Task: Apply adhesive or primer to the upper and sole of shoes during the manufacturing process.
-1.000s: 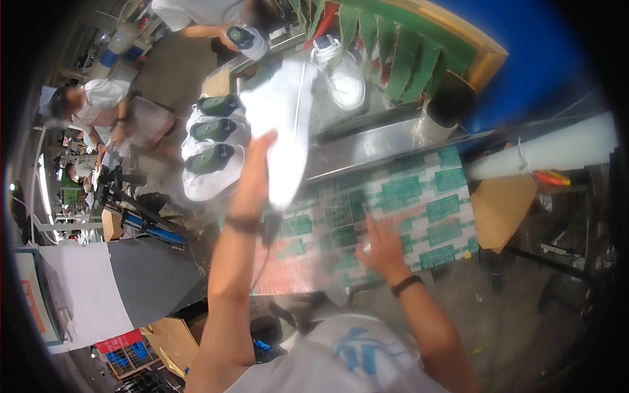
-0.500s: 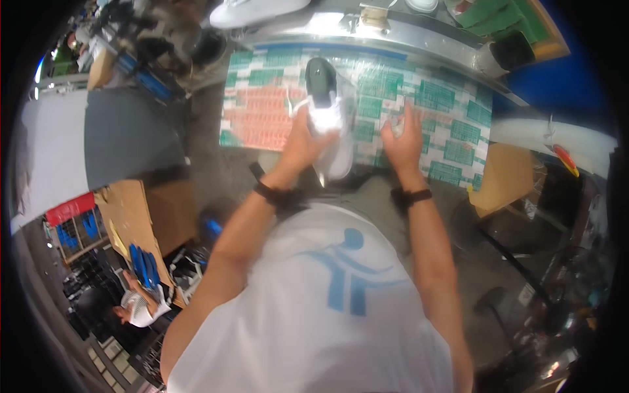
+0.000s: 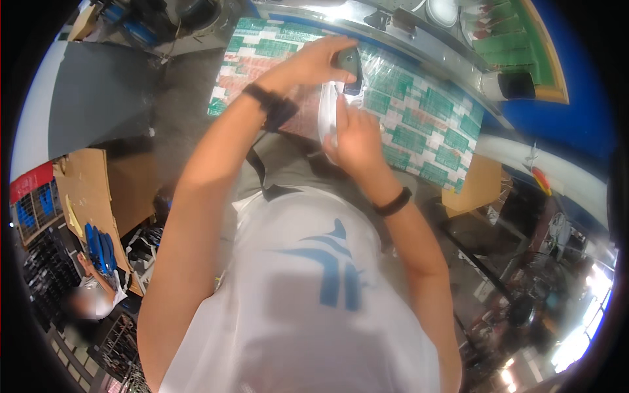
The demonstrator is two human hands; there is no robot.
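Note:
A white shoe (image 3: 326, 116) lies toe toward me on a board wrapped in green, white and red printed film (image 3: 419, 118). Out of its opening sticks a dark green shoe last (image 3: 350, 63). My left hand (image 3: 321, 62) reaches across from the left and is closed around the last, thumb on the near side and fingers on the far side. On the shoe's upper rests my right hand (image 3: 359, 139), its index finger stretched toward the opening and the thumb along the shoe's side. This hand covers much of the shoe's right side.
Beyond the board runs a grey metal rail (image 3: 419, 42), with another white shoe (image 3: 443, 12) behind it. A green rack (image 3: 504, 52) stands at the far right. Cardboard boxes (image 3: 85, 190) flank me on the left, near another person (image 3: 98, 295). A cardboard piece (image 3: 478, 187) sits at right.
My left hand has moved from the shoe's side up to the last. My right hand, formerly apart over the board, has come left onto the shoe. The view has shifted.

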